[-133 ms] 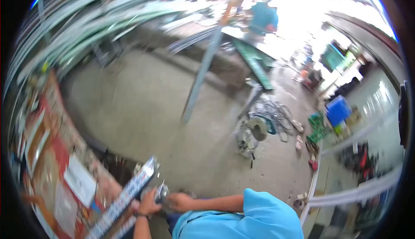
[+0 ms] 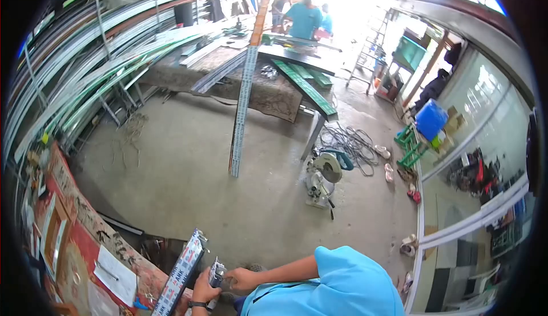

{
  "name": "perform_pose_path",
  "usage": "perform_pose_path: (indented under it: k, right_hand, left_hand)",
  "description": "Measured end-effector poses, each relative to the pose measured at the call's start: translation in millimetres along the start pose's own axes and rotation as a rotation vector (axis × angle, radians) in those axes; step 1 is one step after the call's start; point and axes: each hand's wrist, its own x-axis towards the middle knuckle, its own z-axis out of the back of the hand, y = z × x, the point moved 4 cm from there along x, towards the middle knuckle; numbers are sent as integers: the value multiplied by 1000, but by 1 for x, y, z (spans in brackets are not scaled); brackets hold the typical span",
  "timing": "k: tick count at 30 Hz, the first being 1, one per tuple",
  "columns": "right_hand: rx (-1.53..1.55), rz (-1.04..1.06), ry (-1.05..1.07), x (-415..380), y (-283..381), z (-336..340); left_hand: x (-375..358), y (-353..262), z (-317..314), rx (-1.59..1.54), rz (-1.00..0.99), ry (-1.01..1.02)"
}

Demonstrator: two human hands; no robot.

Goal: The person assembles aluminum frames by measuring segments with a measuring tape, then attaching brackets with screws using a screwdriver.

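My left hand [image 2: 203, 287], with a dark band at the wrist, is closed around a small silver and dark metal piece [image 2: 216, 271], which looks like the end of an aluminium profile. My right hand [image 2: 243, 279] is beside it, fingers curled in against the piece's right side; what they grip is hidden. Just left of my left hand, a long profile in white printed film [image 2: 178, 277] slants over the edge of the red-topped workbench [image 2: 83, 224].
A miter saw [image 2: 321, 180] and coiled cable [image 2: 357, 145] lie on the floor ahead. A long profile [image 2: 242, 105] leans on a table [image 2: 257, 94]. Racked profiles [image 2: 74, 87] fill the left. Glass doors [image 2: 468, 173] line the right. Other people [image 2: 302, 19] stand at the back.
The view has turned and sharpened from blur; the surroundings appear shifted left. Both hands appear slightly lower in view, with the metal piece still in the left hand.
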Motion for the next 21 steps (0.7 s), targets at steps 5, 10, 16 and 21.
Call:
perform_pose_path:
  k: [5, 10, 16, 21]
  right_hand:
    - [108, -190, 162, -81, -43, 29]
    - [93, -344, 144, -69, -59, 37]
    - [286, -566, 156, -64, -37, 32]
    - [50, -506, -121, -60, -4, 27]
  left_hand:
    - [3, -38, -95, -25, -7, 22]
    - [0, -73, -92, 231, 21, -220]
    - [3, -72, -81, 143, -17, -485]
    - [-68, -68, -23, 44, -52, -601]
